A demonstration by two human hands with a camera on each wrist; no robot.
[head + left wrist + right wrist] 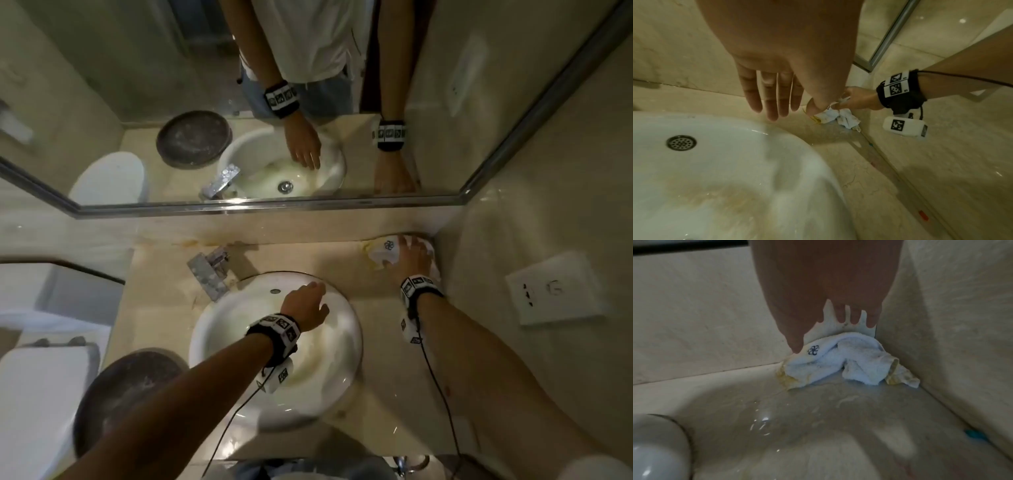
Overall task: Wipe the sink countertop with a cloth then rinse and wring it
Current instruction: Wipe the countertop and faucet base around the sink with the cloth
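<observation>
A white cloth (385, 253) with yellow stains and a small dark logo lies bunched in the back right corner of the beige countertop (301, 258). My right hand (413, 256) presses down on it with spread, straight fingers. In the right wrist view the fingers (840, 316) lie on the cloth (838, 361), pushing it against the two walls. My left hand (310, 298) hovers open above the far rim of the white sink (346, 308) and holds nothing. Its straight fingers (774, 100) point toward the back wall, with the cloth (840, 119) to their right.
A chrome faucet (209, 270) stands behind the sink on the left. A dark round dish (120, 394) sits on the counter's near left and a toilet (37, 394) beyond it. A mirror (154, 85) hangs above. A wall socket (555, 287) is on the right wall. The counter near the cloth looks wet.
</observation>
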